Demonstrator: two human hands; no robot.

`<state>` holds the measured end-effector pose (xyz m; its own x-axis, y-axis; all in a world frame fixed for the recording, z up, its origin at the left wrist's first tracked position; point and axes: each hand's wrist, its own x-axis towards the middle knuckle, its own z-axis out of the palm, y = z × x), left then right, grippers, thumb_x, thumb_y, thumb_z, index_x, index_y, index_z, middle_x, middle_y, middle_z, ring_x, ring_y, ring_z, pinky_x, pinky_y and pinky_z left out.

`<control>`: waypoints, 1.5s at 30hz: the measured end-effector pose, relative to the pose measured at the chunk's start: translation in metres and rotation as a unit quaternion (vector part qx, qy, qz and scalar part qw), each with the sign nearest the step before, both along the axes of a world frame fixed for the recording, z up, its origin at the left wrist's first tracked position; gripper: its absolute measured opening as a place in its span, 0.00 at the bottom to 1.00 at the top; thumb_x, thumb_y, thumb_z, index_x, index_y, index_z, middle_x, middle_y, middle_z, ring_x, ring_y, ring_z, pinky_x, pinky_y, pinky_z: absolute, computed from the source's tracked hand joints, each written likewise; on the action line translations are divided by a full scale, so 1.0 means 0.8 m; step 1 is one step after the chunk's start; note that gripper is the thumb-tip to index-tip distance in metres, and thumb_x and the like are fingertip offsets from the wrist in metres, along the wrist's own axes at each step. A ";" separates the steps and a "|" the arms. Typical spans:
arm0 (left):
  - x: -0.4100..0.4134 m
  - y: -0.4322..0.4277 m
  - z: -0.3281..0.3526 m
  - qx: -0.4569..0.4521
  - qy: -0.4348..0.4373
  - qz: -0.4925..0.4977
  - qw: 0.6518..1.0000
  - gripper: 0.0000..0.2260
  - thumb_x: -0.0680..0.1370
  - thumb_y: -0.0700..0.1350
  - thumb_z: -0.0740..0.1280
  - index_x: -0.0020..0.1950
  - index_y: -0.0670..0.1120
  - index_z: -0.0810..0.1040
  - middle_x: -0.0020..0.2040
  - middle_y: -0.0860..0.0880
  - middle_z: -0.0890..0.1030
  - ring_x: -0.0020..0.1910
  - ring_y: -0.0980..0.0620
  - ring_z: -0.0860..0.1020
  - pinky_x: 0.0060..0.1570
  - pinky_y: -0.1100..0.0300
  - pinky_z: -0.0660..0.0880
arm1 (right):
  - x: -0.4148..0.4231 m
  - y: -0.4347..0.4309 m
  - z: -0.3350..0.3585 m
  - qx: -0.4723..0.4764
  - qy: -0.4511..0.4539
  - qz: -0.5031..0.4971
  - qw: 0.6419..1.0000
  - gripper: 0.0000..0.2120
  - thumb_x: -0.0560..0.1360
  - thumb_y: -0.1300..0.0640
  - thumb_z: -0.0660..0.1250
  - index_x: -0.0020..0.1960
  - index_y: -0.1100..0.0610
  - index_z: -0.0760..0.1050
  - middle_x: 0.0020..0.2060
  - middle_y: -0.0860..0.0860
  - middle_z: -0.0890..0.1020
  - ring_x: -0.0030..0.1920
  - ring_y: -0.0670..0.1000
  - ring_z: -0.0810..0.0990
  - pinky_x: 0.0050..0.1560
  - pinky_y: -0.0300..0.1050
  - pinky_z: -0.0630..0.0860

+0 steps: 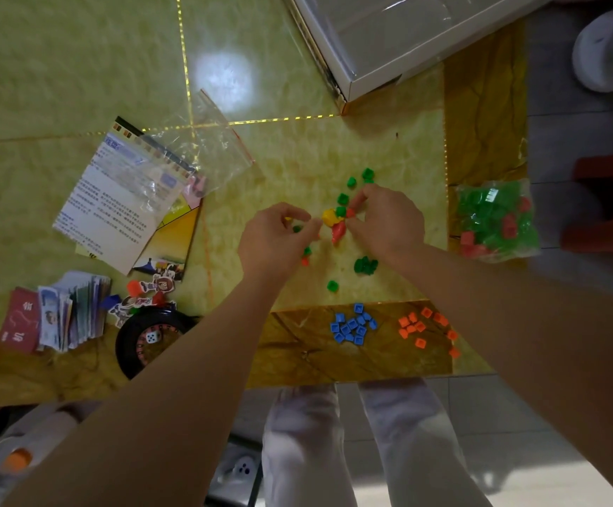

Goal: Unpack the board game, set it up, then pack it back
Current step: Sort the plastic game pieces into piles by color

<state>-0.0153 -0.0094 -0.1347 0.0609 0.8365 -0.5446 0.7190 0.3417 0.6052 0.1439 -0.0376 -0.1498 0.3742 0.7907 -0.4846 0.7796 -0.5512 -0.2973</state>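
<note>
Loose small plastic game pieces lie on the yellow-green table (78, 67): green pieces (365, 266) scattered in the middle, with a yellow piece (329, 216) and a red-orange piece (338, 232) between my hands. My left hand (275, 239) has its fingers curled, thumb and forefinger together beside the yellow piece, and a green and a yellow bit show inside its grasp. My right hand (389, 221) pinches a small orange piece (350, 212) at its fingertips. A blue pile (352, 325) and an orange pile (426, 331) sit sorted near the front edge.
A bag of green and red houses (495, 221) lies at the right edge. An empty zip bag (206, 148), rule sheet (114, 206), paper money (74, 312), red cards (19, 323), a roulette wheel with a die (151, 338) and standees (144, 290) are on the left. The open box (389, 49) is at the back.
</note>
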 end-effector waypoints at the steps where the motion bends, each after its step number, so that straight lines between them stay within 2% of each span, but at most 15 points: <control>1: 0.001 -0.002 -0.001 0.008 0.038 -0.036 0.999 0.07 0.72 0.55 0.72 0.47 0.55 0.80 0.30 0.56 0.74 0.32 0.57 0.74 0.31 0.61 0.65 | -0.001 0.001 -0.001 -0.002 -0.003 -0.001 1.000 0.08 0.74 0.50 0.69 0.53 0.48 0.77 0.48 0.45 0.83 0.49 0.49 0.81 0.42 0.44 0.73; 3: 0.004 -0.007 -0.004 0.028 0.107 -0.114 0.987 0.10 0.74 0.53 0.70 0.53 0.57 0.77 0.34 0.55 0.77 0.38 0.53 0.77 0.33 0.60 0.65 | -0.003 0.002 -0.004 0.003 -0.001 -0.008 1.000 0.08 0.75 0.50 0.68 0.54 0.49 0.77 0.47 0.45 0.82 0.48 0.49 0.80 0.41 0.44 0.72; 6: 0.008 -0.011 -0.008 0.062 0.167 -0.159 0.971 0.06 0.76 0.50 0.68 0.53 0.56 0.77 0.41 0.52 0.81 0.44 0.48 0.79 0.37 0.58 0.66 | 0.001 0.003 -0.002 0.021 0.052 -0.043 0.998 0.09 0.75 0.49 0.66 0.53 0.51 0.75 0.38 0.46 0.78 0.41 0.49 0.78 0.39 0.45 0.72; 9: 0.008 -0.008 -0.014 0.064 0.163 -0.159 0.972 0.04 0.77 0.51 0.67 0.50 0.55 0.78 0.40 0.52 0.81 0.44 0.49 0.79 0.38 0.58 0.67 | 0.006 0.001 0.003 0.040 0.181 -0.112 0.976 0.07 0.76 0.49 0.62 0.45 0.53 0.72 0.34 0.47 0.74 0.34 0.48 0.72 0.36 0.46 0.69; 11: 0.006 -0.004 -0.014 0.060 0.155 -0.144 0.975 0.04 0.77 0.51 0.67 0.50 0.54 0.78 0.39 0.53 0.80 0.44 0.50 0.79 0.38 0.58 0.67 | 0.005 0.001 0.009 0.049 0.253 -0.155 0.954 0.12 0.76 0.51 0.57 0.37 0.55 0.68 0.31 0.50 0.71 0.34 0.48 0.68 0.37 0.46 0.66; 14: 0.000 -0.001 -0.011 0.050 0.157 -0.144 0.976 0.05 0.77 0.50 0.66 0.51 0.53 0.78 0.40 0.54 0.78 0.45 0.50 0.78 0.38 0.58 0.66 | 0.000 0.004 0.015 0.043 0.298 -0.190 0.935 0.16 0.76 0.53 0.54 0.32 0.57 0.68 0.30 0.53 0.70 0.34 0.51 0.68 0.38 0.46 0.66; 17: -0.010 0.002 -0.009 0.053 0.169 -0.103 0.979 0.04 0.77 0.50 0.67 0.50 0.53 0.79 0.41 0.53 0.80 0.43 0.49 0.78 0.36 0.59 0.65 | -0.007 0.008 0.016 0.043 0.332 -0.199 0.921 0.21 0.79 0.54 0.57 0.29 0.56 0.72 0.24 0.50 0.71 0.27 0.48 0.69 0.34 0.43 0.67; 19: -0.020 0.003 -0.008 0.079 0.191 -0.086 0.975 0.06 0.78 0.49 0.66 0.54 0.53 0.77 0.39 0.51 0.79 0.39 0.50 0.76 0.34 0.58 0.63 | -0.013 0.010 0.015 0.044 0.338 -0.190 0.921 0.21 0.80 0.52 0.59 0.31 0.56 0.75 0.24 0.49 0.76 0.25 0.48 0.75 0.36 0.44 0.74; 22: -0.029 0.000 -0.007 0.120 0.190 -0.104 0.969 0.08 0.79 0.49 0.64 0.58 0.52 0.74 0.35 0.51 0.76 0.35 0.49 0.74 0.32 0.58 0.63 | -0.021 0.011 0.012 0.055 0.337 -0.198 0.919 0.17 0.78 0.51 0.61 0.32 0.54 0.75 0.32 0.59 0.80 0.33 0.62 0.81 0.45 0.56 0.79; 26: -0.015 -0.008 -0.007 0.115 0.144 -0.161 0.969 0.10 0.77 0.55 0.65 0.56 0.54 0.74 0.34 0.50 0.79 0.37 0.49 0.78 0.34 0.56 0.69 | -0.021 0.004 0.016 0.061 0.341 -0.220 0.912 0.15 0.76 0.59 0.57 0.31 0.55 0.70 0.24 0.50 0.67 0.25 0.46 0.66 0.33 0.44 0.66; 31: 0.017 -0.013 -0.011 0.093 0.179 -0.212 0.956 0.08 0.77 0.53 0.66 0.54 0.52 0.77 0.41 0.50 0.81 0.45 0.47 0.79 0.38 0.57 0.64 | -0.007 -0.011 0.008 0.059 0.351 -0.228 0.906 0.18 0.75 0.59 0.58 0.27 0.55 0.68 0.24 0.50 0.68 0.27 0.48 0.65 0.32 0.44 0.63; 35: 0.014 -0.013 -0.016 0.080 0.147 -0.175 0.970 0.08 0.77 0.52 0.64 0.52 0.50 0.78 0.41 0.49 0.81 0.44 0.47 0.78 0.37 0.57 0.64 | -0.002 -0.016 0.010 0.045 0.386 -0.246 0.888 0.16 0.75 0.63 0.59 0.29 0.58 0.72 0.25 0.54 0.72 0.27 0.49 0.67 0.29 0.39 0.64; 39: -0.008 -0.014 -0.012 0.041 0.030 -0.035 0.998 0.13 0.77 0.48 0.57 0.35 0.44 0.71 0.30 0.48 0.74 0.31 0.48 0.72 0.30 0.55 0.65 | -0.011 -0.015 0.018 0.036 0.400 -0.242 0.883 0.16 0.72 0.66 0.57 0.26 0.58 0.67 0.21 0.51 0.68 0.23 0.45 0.64 0.26 0.38 0.61; 42: -0.032 -0.013 -0.003 0.031 0.018 -0.004 0.999 0.18 0.78 0.44 0.57 0.29 0.47 0.61 0.26 0.50 0.63 0.27 0.52 0.61 0.29 0.57 0.57 | -0.029 -0.017 0.018 0.015 0.366 -0.194 0.910 0.15 0.71 0.63 0.59 0.26 0.58 0.64 0.21 0.50 0.64 0.24 0.48 0.62 0.29 0.42 0.58; 45: -0.053 -0.019 -0.002 0.020 0.022 -0.013 0.999 0.20 0.79 0.46 0.59 0.27 0.48 0.60 0.25 0.51 0.61 0.26 0.53 0.60 0.30 0.58 0.56 | -0.049 -0.024 0.014 -0.003 0.289 -0.072 0.955 0.10 0.76 0.57 0.60 0.37 0.57 0.73 0.31 0.56 0.74 0.33 0.57 0.72 0.36 0.51 0.69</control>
<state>-0.0574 -0.0249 -0.1363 0.0591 0.8560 -0.5137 0.7536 0.2992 0.5853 0.1047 -0.0570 -0.1383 0.1475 0.7476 -0.6475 0.4029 -0.6434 -0.6510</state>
